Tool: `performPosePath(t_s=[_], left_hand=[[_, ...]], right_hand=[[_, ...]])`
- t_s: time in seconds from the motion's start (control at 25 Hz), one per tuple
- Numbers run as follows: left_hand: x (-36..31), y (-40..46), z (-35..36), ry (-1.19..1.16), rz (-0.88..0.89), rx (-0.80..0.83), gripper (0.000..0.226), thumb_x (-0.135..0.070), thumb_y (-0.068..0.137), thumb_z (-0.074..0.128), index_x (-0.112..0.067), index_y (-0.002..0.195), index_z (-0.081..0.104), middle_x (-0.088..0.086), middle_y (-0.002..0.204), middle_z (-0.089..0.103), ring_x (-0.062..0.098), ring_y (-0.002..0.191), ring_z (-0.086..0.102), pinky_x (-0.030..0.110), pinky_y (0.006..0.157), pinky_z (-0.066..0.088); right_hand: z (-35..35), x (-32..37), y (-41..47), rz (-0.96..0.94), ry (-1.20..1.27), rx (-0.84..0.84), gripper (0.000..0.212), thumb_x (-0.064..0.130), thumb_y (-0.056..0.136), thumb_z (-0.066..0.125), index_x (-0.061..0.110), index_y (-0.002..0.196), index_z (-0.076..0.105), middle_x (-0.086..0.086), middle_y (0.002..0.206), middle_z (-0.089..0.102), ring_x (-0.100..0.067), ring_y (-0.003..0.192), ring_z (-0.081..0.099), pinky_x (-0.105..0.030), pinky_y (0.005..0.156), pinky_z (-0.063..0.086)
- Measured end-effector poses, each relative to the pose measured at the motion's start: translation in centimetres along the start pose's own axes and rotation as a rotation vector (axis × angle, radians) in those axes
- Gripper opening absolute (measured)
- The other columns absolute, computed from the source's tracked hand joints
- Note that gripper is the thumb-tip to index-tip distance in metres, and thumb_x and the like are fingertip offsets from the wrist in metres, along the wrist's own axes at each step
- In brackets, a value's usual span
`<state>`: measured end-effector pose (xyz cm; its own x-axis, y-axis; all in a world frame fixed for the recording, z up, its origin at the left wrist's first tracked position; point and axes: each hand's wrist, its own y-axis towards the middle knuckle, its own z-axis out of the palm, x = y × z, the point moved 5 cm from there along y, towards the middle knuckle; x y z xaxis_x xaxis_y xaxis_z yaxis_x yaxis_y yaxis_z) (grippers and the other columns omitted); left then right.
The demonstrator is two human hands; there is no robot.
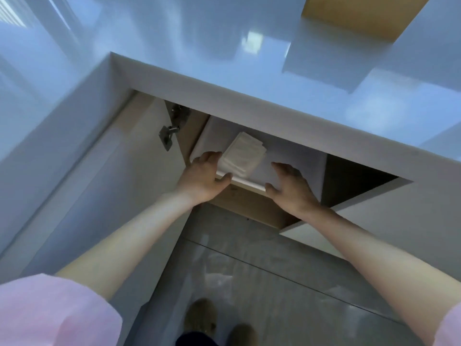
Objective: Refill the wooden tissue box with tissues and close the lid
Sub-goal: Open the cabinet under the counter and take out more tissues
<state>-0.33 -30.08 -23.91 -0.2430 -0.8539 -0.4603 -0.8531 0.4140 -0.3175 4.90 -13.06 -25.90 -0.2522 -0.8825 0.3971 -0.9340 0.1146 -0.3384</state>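
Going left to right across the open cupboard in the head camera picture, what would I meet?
Open white cupboard door → metal door hinge → left hand → white stack of folded tissues → right hand → dark empty-looking cupboard compartment.

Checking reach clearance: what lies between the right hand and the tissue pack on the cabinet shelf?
In the head view, only bare white shelf separates the right hand from the tissue pack; the left hand touches the pack's other side.

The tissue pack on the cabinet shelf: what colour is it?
White, seen in the head view: the tissue pack.
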Motion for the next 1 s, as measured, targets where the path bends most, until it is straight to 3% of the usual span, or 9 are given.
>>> performPosePath(t_s=[0.16,0.24,0.36,0.48,0.56,0.64,0.76,0.84,1.0], left_hand=[[2.1,5.2,1.8,-0.232,-0.089,0.015,0.057,-0.033,0.093,0.045,-0.010,0.142,0.028,0.008,0.150,0.032,0.023,0.137,0.032,0.027,0.106,0.029],[3.4,7.8,3.2,-0.313,-0.149,0.009,0.045,-0.029,0.093,0.046,-0.007,0.132,0.043,0.013,0.138,0.047,0.026,0.130,0.040,0.028,0.097,0.037],[5.1,10.4,5.3,-0.435,-0.229,0.024,0.026,-0.032,0.092,0.047,-0.011,0.104,0.058,0.006,0.102,0.054,0.024,0.109,0.050,0.020,0.068,0.037],[6.0,12.5,6.6,-0.394,-0.276,0.053,0.047,-0.036,0.092,0.046,-0.006,0.128,0.046,0.007,0.127,0.050,0.024,0.121,0.044,0.027,0.089,0.038],[5.9,13.8,6.8,-0.465,-0.288,0.021,0.043,-0.033,0.093,0.045,-0.002,0.121,0.050,0.016,0.123,0.053,0.026,0.113,0.050,0.030,0.087,0.040],[5.2,14.7,7.0,-0.568,-0.304,0.004,0.034,-0.031,0.093,0.044,-0.004,0.111,0.054,0.014,0.109,0.053,0.024,0.099,0.051,0.029,0.076,0.042],[4.7,15.6,8.0,-0.475,-0.308,0.003,0.043,-0.031,0.092,0.046,0.001,0.119,0.053,0.019,0.121,0.057,0.031,0.111,0.053,0.033,0.090,0.043],[4.6,15.4,8.6,-0.444,-0.290,-0.015,0.042,-0.028,0.091,0.048,0.000,0.122,0.053,0.018,0.126,0.056,0.031,0.115,0.052,0.032,0.089,0.041],[4.5,14.4,8.0,-0.547,-0.260,-0.061,0.036,-0.023,0.090,0.052,-0.002,0.119,0.055,0.016,0.124,0.058,0.030,0.114,0.053,0.032,0.091,0.041]], right_hand=[[1.7,-2.3,5.2,0.128,0.150,0.011,0.054,0.027,0.095,0.045,0.005,0.141,0.031,-0.014,0.145,0.040,-0.028,0.132,0.039,-0.034,0.105,0.035],[3.1,-3.0,7.6,0.253,0.236,0.039,0.047,0.027,0.095,0.044,0.003,0.135,0.042,-0.015,0.140,0.046,-0.027,0.124,0.047,-0.030,0.098,0.039],[5.4,-3.7,9.9,0.385,0.395,0.063,0.024,0.023,0.091,0.046,0.003,0.086,0.058,-0.019,0.100,0.058,-0.020,0.077,0.053,-0.030,0.070,0.041],[6.9,-4.4,11.5,0.493,0.709,0.005,0.014,0.017,0.088,0.052,0.005,0.088,0.059,-0.012,0.083,0.057,-0.019,0.074,0.054,-0.033,0.074,0.051],[7.3,-4.0,12.1,0.530,0.982,0.004,0.010,0.012,0.088,0.054,0.003,0.093,0.057,-0.009,0.074,0.056,-0.019,0.077,0.057,-0.033,0.085,0.052],[7.7,-3.6,12.6,0.571,1.150,0.035,0.010,0.012,0.089,0.055,0.007,0.081,0.053,-0.006,0.070,0.052,-0.016,0.072,0.056,-0.031,0.088,0.049],[8.3,-3.2,13.3,0.596,1.222,0.073,0.021,0.016,0.087,0.059,0.011,0.070,0.048,-0.004,0.063,0.045,-0.011,0.062,0.050,-0.027,0.078,0.047],[8.5,-3.0,13.5,0.593,1.257,0.067,0.008,0.014,0.087,0.060,0.008,0.083,0.055,-0.005,0.071,0.052,-0.014,0.076,0.060,-0.028,0.085,0.050],[8.3,-2.2,12.8,0.548,1.274,-0.014,0.034,0.007,0.088,0.056,-0.002,0.120,0.052,-0.020,0.120,0.061,-0.032,0.110,0.059,-0.038,0.095,0.049]])
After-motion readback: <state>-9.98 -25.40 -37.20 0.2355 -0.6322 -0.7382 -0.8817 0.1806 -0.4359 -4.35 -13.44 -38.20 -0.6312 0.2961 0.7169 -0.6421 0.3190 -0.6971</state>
